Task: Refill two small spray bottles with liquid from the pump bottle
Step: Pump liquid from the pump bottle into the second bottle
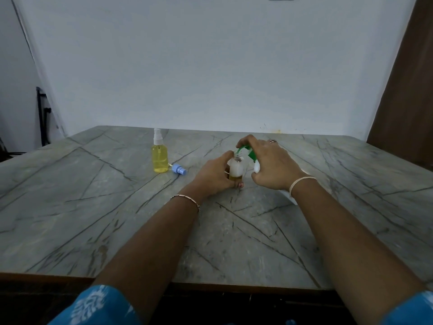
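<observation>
Tabletop (93,207) of grey veined stone bears everything. Near its middle the right hand (271,165) curls round the white pump bottle (257,167), fingers over its green pump head, whose spout sits above the mouth of the uncapped spray bottle (236,168). The left hand (214,175) grips that bottle upright; a little yellow liquid lies at its bottom. Well left stands a filled spray bottle (160,158), a blue spray cap (179,170) lying just beside it.

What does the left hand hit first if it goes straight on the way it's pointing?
Likely the pump bottle: the left hand, gripping the small open bottle, points forward-right at it, with the right hand on its pump. Depth unclear.
</observation>
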`<state>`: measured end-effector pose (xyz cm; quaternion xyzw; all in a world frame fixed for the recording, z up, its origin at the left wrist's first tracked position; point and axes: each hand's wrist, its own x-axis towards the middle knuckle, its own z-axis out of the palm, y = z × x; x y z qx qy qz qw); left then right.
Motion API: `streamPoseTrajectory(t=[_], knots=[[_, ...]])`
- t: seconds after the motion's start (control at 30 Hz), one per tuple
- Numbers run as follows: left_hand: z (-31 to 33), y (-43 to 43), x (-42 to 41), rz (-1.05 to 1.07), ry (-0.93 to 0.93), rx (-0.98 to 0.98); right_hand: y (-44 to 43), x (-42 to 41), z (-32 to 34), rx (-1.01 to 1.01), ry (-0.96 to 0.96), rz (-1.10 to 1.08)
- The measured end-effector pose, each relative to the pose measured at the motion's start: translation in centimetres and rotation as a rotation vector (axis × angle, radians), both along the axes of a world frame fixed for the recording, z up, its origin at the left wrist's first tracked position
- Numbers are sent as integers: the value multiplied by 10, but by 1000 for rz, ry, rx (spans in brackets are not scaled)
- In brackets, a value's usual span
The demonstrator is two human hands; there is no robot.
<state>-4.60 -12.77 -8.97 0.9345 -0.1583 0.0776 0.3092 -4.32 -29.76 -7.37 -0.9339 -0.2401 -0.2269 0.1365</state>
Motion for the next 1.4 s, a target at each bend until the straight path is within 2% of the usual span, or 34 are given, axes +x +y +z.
streamPoseTrajectory(t=[0.87,1.07,1.4], knots=[[-7,3,6,1,-9,-55,1,-5,-1,-66,-41,-66],[-8,3,8,-11,-8,-62,1,-3,0,-19,-1,-44],[-8,3,8,-16,-1,-76,2,-2,-3,-23,-49,-51]])
